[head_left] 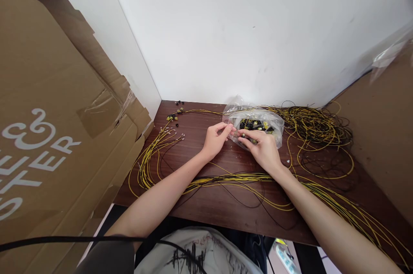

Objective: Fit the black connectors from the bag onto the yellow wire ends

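Observation:
A clear plastic bag [258, 118] of small black and yellow connectors lies on the dark wooden table [222, 209]. My left hand [215, 140] pinches the bag's near left edge, fingers curled. My right hand [263, 147] rests at the bag's front, its fingers pinched on a small connector [242, 136] beside the opening. Yellow and black wires [238, 178] run across the table under both forearms.
A tangled heap of yellow and black wires [318, 125] lies right of the bag. More yellow wires with terminals [158, 147] lie at the left. Loose connectors [174, 115] sit near the back corner. Large cardboard sheets [54, 127] lean at the left, and another cardboard sheet [383, 136] leans at the right.

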Demonstrator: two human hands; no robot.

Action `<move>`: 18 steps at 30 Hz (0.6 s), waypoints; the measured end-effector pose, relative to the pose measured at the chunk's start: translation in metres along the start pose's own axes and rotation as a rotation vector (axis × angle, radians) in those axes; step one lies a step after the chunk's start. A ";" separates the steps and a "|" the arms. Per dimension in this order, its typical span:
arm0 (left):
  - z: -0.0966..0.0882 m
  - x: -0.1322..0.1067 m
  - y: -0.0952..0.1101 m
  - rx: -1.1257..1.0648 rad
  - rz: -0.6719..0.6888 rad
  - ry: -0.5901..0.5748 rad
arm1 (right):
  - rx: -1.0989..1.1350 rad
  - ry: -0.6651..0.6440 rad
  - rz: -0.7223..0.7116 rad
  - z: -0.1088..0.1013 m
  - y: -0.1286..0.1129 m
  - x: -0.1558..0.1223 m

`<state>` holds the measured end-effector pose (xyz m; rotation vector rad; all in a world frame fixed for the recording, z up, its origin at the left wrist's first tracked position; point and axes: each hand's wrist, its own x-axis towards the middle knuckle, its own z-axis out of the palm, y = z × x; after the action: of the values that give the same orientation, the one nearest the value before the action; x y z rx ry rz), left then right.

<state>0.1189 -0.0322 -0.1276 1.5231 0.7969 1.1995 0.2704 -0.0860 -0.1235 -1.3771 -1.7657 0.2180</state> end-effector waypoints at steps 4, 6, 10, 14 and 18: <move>0.000 0.000 0.001 0.004 -0.015 0.002 | -0.019 -0.003 0.006 -0.001 0.001 0.000; 0.000 0.000 0.001 0.008 -0.018 0.000 | -0.033 -0.014 0.016 0.000 0.001 0.000; 0.000 -0.001 0.000 0.015 -0.014 -0.007 | -0.064 -0.020 0.027 0.000 0.002 0.000; 0.000 -0.001 0.000 0.009 -0.015 -0.015 | -0.074 -0.016 -0.021 -0.001 0.000 0.000; 0.001 0.000 -0.001 0.000 -0.015 -0.022 | -0.081 -0.008 -0.049 -0.001 -0.001 0.000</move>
<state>0.1194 -0.0324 -0.1285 1.5256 0.7927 1.1705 0.2705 -0.0864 -0.1221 -1.3896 -1.8297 0.1270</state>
